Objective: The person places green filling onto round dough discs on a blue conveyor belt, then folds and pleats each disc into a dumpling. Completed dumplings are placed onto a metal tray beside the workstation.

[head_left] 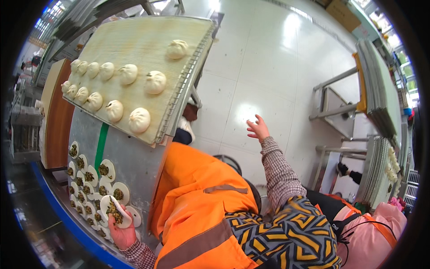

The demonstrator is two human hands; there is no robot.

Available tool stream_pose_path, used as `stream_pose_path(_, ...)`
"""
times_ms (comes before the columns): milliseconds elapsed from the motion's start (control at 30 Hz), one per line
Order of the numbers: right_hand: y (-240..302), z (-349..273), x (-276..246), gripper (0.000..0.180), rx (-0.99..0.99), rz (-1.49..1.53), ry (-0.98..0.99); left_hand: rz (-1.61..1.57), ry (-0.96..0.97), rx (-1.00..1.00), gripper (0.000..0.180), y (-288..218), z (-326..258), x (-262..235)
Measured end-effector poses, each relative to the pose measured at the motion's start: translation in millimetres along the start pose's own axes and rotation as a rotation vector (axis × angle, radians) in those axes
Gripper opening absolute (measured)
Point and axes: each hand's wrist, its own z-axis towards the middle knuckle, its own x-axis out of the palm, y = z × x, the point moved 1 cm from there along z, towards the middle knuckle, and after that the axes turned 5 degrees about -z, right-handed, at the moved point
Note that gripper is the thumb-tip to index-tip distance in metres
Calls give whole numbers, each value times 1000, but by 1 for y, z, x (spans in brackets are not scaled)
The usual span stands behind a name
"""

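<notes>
My left hand (122,234) is closed around the edge of a round dough wrapper (109,207) topped with dark green chopped filling (117,216). It holds the wrapper tilted, low over the near left of the metal table. Below and around it lie several flat dough rounds (118,190), each with a mound of the same filling. My right hand (258,128) is out to the right over the floor, apart from everything, its fingers spread and nothing in them. Pleated buns (139,120) stand in two rows on a mesh-covered tray (121,42) beyond the dough rounds, with one more near its far right corner.
The metal table (134,163) carries a green stripe (101,145). A wooden board (62,116) stands at the left. On the right are stacked trays (378,85) on metal racks. A person in pink (380,224) is close by at the lower right.
</notes>
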Motion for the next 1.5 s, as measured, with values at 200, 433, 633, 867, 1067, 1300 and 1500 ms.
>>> stream_pose_path(200, -44, 53, 78, 78, 126, -339, 224, 122, -118, 95, 49, 1, 7, 41)
stream_pose_path(433, -41, 150, 184, 78, -125, -630, 347, 126, -197, 122, 41, -17, 17, 74)
stream_pose_path(633, -43, 220, 286, 81, -110, -791, 462, 223, -341, 228, 47, -26, 19, 80)
stream_pose_path(867, -44, 257, 360, 48, 134, -575, 409, 330, -649, 290, 45, -31, 45, 75)
stream_pose_path(1067, -24, 261, 376, 44, 135, -675, 403, 372, -725, 310, 45, -34, 96, 52)
stream_pose_path(1300, -34, 257, 380, 40, 118, -705, 401, 394, -755, 334, 44, -34, 127, 41)
stream_pose_path(1500, -36, 253, 379, 37, 113, -689, 396, 417, -763, 336, 44, -34, 122, 38)
